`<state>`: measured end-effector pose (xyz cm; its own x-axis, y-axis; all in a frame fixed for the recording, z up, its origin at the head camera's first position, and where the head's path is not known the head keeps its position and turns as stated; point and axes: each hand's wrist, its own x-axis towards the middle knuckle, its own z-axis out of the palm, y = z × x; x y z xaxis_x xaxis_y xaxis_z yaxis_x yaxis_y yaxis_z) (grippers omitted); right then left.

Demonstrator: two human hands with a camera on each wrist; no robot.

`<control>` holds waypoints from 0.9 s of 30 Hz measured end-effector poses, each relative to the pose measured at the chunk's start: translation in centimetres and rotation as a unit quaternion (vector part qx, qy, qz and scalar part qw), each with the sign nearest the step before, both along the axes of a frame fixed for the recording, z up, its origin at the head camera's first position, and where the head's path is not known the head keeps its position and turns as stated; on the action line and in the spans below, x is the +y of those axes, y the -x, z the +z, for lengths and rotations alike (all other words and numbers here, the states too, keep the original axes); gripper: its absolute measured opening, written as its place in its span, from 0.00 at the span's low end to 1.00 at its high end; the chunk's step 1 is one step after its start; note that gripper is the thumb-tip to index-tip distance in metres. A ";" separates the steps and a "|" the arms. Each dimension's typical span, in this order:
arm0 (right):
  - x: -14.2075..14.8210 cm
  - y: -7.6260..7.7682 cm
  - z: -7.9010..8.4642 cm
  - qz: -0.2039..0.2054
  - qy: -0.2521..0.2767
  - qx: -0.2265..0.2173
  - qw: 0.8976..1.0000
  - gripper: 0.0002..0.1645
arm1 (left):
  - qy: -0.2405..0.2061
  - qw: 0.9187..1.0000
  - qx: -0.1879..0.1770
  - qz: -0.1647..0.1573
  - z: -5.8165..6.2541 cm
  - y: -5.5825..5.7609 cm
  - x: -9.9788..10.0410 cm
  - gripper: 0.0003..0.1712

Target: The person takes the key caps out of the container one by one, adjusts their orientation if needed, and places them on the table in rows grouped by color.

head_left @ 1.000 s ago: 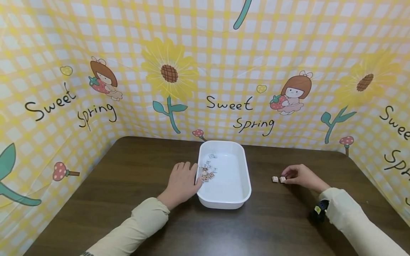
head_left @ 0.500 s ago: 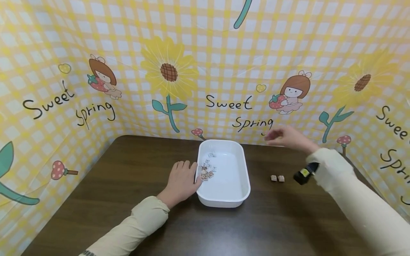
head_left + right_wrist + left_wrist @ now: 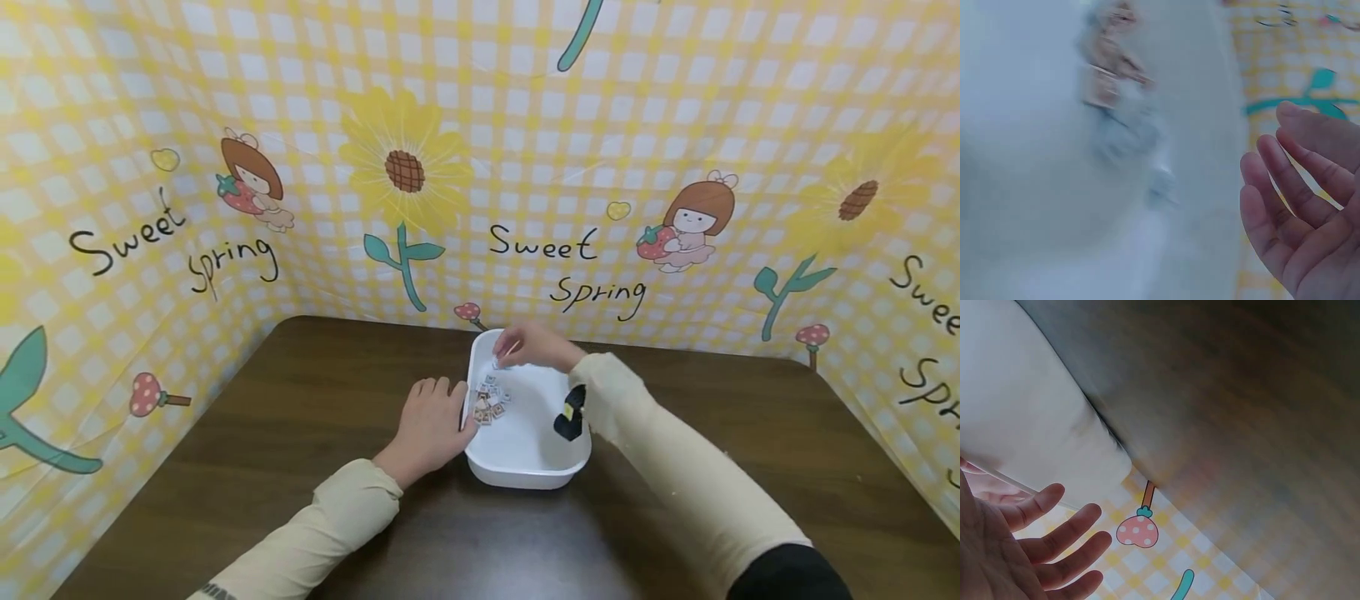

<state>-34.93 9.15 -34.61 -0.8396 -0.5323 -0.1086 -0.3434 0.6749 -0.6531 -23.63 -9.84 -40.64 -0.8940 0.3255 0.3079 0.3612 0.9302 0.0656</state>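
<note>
A white tub (image 3: 517,479) stands on the table, with several small white and brown keycaps (image 3: 491,408) heaped along its left inner side. They show blurred in the right wrist view as brown keycaps (image 3: 1104,87) and paler ones. My left hand (image 3: 431,421) rests at the tub's left rim, thumb over the edge; its fingers (image 3: 1063,540) spread loosely outside the wall. Over the tub's back left corner hovers my right hand (image 3: 536,346), fingertips close to a keycap there. Nothing shows between its gently bent fingers (image 3: 1297,194).
Brown wooden table (image 3: 315,383) surrounds the tub. A yellow checked cloth (image 3: 540,150) with printed flowers hangs behind and at both sides. The right sleeve (image 3: 660,450) crosses the tub's right side and hides the spot where two keycaps lay.
My right hand leaves a keycap beside another on the table right of the tub, rises away, then swings left over the tub's back corner. The left hand stays at the rim.
</note>
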 end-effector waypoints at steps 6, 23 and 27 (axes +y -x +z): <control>-2.0 -0.5 -2.7 0.047 -0.064 -0.004 0.997 0.10 | 0.000 1.000 0.018 -0.005 -0.2 0.0 0.0 0.23; -2.9 -0.6 -4.0 0.070 -0.089 0.021 0.993 0.11 | 0.003 0.999 0.045 -0.007 -0.3 0.1 -0.1 0.21; -3.0 -0.6 -4.1 0.072 -0.098 0.042 0.992 0.11 | -0.001 0.998 0.062 -0.011 -0.4 0.0 -0.1 0.20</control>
<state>-34.35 6.19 -38.66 -0.7669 -0.6228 -0.1553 -0.4930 0.7264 -0.4789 -23.62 -9.90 -41.01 -0.8423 0.3432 0.4156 0.3863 0.9221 0.0214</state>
